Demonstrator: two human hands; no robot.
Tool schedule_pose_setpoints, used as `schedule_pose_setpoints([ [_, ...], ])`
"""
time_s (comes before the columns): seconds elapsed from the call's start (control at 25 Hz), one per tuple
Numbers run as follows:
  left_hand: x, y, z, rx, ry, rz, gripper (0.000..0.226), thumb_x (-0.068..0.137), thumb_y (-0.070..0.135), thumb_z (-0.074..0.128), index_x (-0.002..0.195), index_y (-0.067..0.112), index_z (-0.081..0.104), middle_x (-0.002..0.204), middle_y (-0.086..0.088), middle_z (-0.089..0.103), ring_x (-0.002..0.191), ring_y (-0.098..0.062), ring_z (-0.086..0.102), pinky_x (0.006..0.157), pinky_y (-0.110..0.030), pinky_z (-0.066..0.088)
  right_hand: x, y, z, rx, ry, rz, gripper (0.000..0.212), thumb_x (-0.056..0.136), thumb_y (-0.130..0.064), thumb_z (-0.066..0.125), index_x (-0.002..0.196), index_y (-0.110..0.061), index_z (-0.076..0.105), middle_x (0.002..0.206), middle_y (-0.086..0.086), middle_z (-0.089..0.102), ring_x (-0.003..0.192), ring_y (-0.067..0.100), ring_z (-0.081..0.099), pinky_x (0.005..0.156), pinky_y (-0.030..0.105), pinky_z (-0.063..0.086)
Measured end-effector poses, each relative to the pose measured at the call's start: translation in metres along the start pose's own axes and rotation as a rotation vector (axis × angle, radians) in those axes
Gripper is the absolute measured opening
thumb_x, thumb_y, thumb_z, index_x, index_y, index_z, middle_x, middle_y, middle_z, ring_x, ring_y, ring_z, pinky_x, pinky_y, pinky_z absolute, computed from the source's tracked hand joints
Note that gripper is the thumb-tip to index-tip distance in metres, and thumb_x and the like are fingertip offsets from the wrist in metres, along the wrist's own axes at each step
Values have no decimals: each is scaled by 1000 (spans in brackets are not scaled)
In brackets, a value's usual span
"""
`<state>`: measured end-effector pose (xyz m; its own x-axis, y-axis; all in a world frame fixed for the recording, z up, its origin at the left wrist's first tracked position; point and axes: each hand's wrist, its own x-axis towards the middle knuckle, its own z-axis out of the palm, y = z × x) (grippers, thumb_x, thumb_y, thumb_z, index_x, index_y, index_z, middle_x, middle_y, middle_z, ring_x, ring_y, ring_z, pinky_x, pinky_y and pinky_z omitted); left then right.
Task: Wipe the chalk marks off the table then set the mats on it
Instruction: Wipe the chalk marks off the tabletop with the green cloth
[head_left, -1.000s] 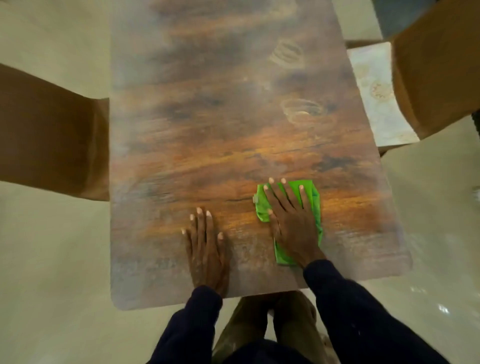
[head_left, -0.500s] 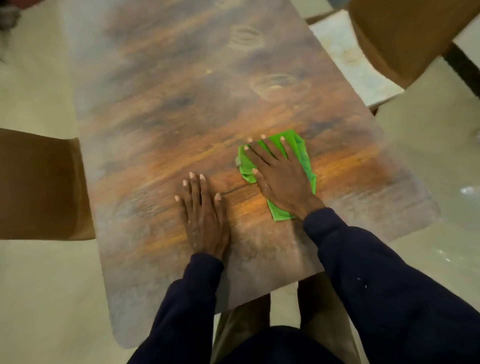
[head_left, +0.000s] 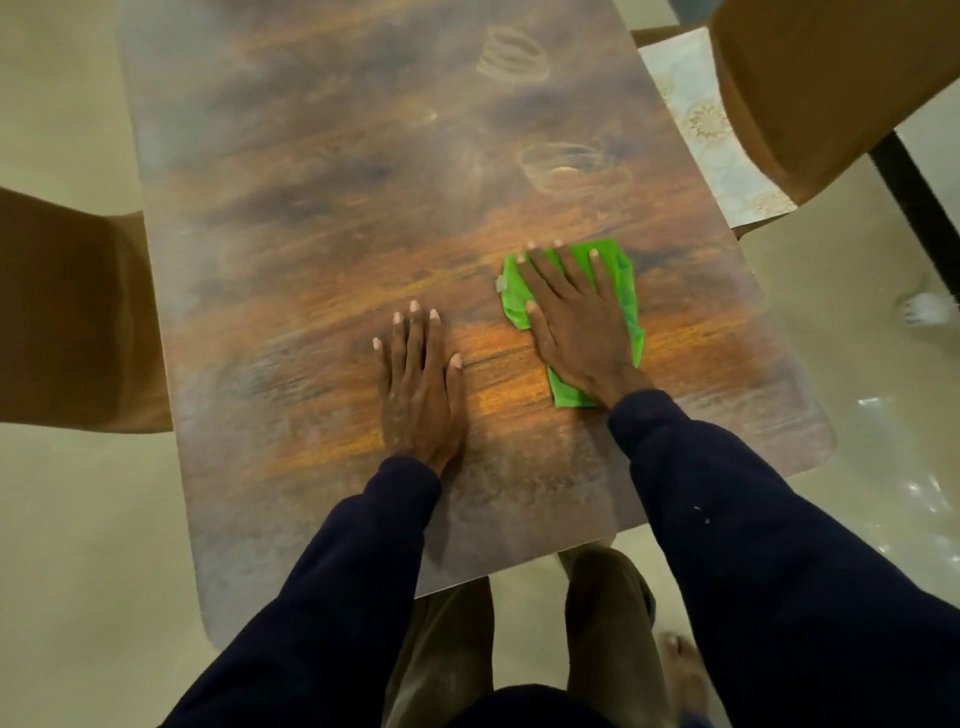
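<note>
- Green folded cloth (head_left: 623, 280) lies on the wood-grain counter (head_left: 311, 234) under your right grip (head_left: 576, 322). The fingers are spread straight and flat on the cloth, apart rather than clamped. A flat palm probably spreads pressure over the whole cloth, so it rubs instead of bunching.
- Your left grip (head_left: 421, 395) rests palm-down on the bare counter just beside the cloth, fingers straight and holding nothing. It looks like a brace while you lean forward.
- White chalk rings (head_left: 563, 169) sit farther up the counter, beyond the cloth and apart from it, with a dusty haze around them. The strip near your hands looks warmer and cleaner, so the wiping seems only partly done.
- A pale patterned mat (head_left: 701, 119) waits on the seat of the brown chair (head_left: 831, 93) at the counter's right edge. It is off the counter, presumably to keep it out of the chalk dust until the surface is clean.
- The next stroke, as I judge it, must reach forward to the rings with the same flat pressure.
</note>
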<state>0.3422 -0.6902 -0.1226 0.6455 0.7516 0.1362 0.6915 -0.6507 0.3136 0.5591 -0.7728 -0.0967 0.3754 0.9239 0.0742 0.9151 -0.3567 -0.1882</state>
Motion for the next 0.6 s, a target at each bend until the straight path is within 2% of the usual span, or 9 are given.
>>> schedule_pose_setpoints([
  [0.12,-2,-2,0,20,22,-4,56,115,28,32,167,7,29,177,-13,20,165,-29,15,134,-53,8,-20,-15,6,14,-48,-178,62,109,-33,35,170,-19,27,177,3,23,165,30,17,131,60,14],
  [0.28,-19,10,1,23,31,-67,57,115,27,36,168,9,27,177,-13,18,165,-29,14,133,-54,11,-70,31,-4,42,-130,-399,59,112,-36,32,169,-19,29,178,2,22,165,28,17,132,58,13],
  [0.36,-27,23,4,13,48,-116,57,115,26,36,169,9,25,177,-12,17,165,-29,13,133,-56,12,-65,70,-14,47,-128,-386,59,112,-34,33,169,-20,30,178,1,23,165,27,17,132,59,14],
  [0.44,-35,36,6,-3,59,-171,58,115,26,36,169,9,24,178,-13,15,165,-30,12,133,-56,12,-36,94,-23,54,-94,-258,58,112,-31,36,169,-20,31,177,1,25,165,27,17,131,61,16],
  [0.52,-41,48,9,15,67,-210,58,115,26,35,169,8,23,178,-13,14,165,-30,11,133,-56,11,-3,91,-24,53,-68,-171,57,112,-30,36,168,-19,33,176,2,27,165,29,18,131,61,15],
  [0.6,-42,60,14,9,83,-252,58,116,27,35,169,8,23,178,-13,14,166,-30,10,133,-56,11,15,70,-17,25,-70,-204,58,111,-30,38,167,-18,34,176,4,29,163,33,22,131,62,14],
])
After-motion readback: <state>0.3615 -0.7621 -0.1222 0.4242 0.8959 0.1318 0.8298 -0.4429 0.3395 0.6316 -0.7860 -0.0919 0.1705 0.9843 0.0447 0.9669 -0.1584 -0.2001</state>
